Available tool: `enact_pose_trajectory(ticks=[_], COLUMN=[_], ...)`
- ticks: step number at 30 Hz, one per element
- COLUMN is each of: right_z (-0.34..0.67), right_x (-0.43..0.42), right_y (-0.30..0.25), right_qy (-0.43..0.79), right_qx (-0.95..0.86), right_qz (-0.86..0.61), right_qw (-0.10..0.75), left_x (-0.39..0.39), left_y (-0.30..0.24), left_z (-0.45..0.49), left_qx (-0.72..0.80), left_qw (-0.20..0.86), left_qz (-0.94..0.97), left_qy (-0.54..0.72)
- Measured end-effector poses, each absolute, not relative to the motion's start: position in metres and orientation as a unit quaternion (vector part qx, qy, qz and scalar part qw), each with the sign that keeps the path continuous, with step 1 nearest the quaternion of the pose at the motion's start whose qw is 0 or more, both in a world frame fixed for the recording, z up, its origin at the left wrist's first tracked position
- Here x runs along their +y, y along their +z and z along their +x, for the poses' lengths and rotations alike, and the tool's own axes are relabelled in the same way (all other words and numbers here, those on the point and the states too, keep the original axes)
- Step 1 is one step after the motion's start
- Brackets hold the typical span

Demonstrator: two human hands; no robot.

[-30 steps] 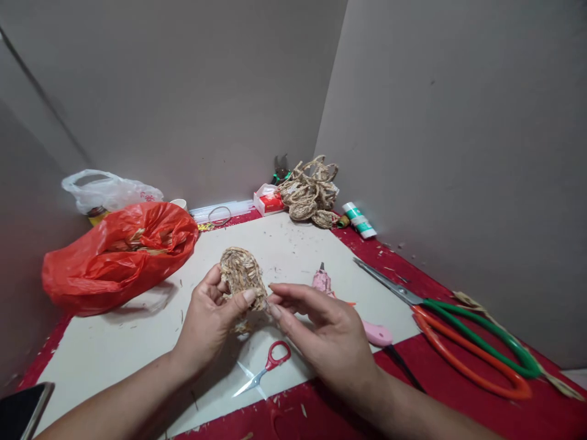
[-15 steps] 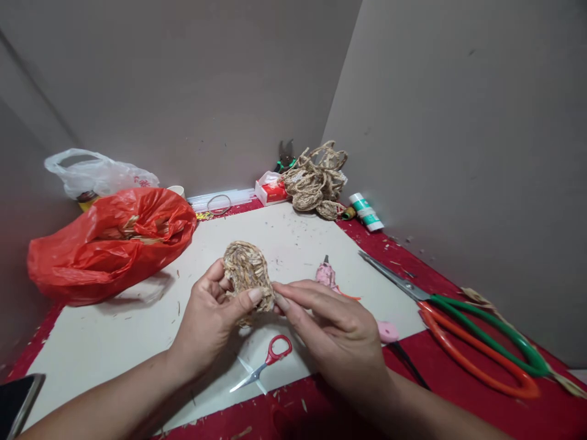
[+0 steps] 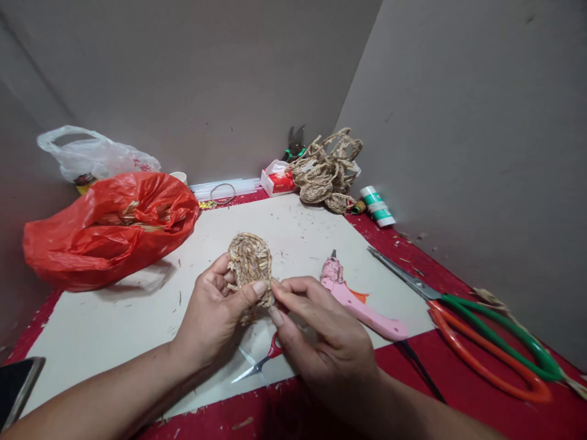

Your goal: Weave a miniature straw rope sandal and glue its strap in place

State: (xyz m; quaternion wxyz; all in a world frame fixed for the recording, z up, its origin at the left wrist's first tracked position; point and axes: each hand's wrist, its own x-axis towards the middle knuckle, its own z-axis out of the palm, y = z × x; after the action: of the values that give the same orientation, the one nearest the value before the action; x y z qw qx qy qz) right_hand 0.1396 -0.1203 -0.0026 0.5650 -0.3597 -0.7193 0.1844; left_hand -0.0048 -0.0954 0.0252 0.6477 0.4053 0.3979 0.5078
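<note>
A red plastic bag (image 3: 68, 244) rests at the left of the surface. A white plastic bag (image 3: 98, 160) and a white cup (image 3: 179, 177) are located behind it. Clear sticks (image 3: 250, 186) lie along the rear wall (image 3: 206, 73). To their right sits a tissue box (image 3: 277, 181), with pruners (image 3: 296, 146) behind it, blades upward. A green-and-white roll (image 3: 378, 208) lies near the right wall (image 3: 481, 153). Large scissors (image 3: 420, 285), one handle green and one orange, lie at the right.

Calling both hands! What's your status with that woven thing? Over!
Left hand gripping woven piece. Right hand at its lower right edge. Red-handled scissors below, partly behind right hand; seemingly not in the way.
</note>
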Motion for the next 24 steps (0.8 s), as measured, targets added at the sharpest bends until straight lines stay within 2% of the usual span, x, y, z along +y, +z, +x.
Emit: enact_pose_trajectory(ticks=[6,9,12,16,20,24], right_z=[0.14,0.14,0.141,0.15,0.158,0.157], right_x=[-0.121,-0.122,-0.122,-0.123,-0.119,-0.107], right_y=[-0.01,-0.012,-0.01,0.0,0.009,0.009], right_qy=[0.107,0.051,0.023,0.034,0.116,0.223], right_qx=[-0.807,-0.821,-0.824,-0.793,-0.721,-0.653], right_qz=[-0.373,-0.372,-0.348,-0.33,-0.386,-0.442], right_qw=[0.444,0.431,0.446,0.512,0.564,0.574], left_x=[-0.085,-0.079,-0.074,-0.072,-0.074,-0.079], left_y=[0.017,0.016,0.016,0.015,0.015,0.015], left_z=[-0.004,-0.007,-0.01,-0.013,-0.012,-0.011], left_qx=[0.372,0.374,0.37,0.354,0.341,0.327], left_qw=[0.665,0.659,0.656,0.668,0.692,0.714], left_qz=[0.388,0.376,0.364,0.361,0.375,0.402], left_qy=[0.518,0.533,0.548,0.546,0.514,0.471])
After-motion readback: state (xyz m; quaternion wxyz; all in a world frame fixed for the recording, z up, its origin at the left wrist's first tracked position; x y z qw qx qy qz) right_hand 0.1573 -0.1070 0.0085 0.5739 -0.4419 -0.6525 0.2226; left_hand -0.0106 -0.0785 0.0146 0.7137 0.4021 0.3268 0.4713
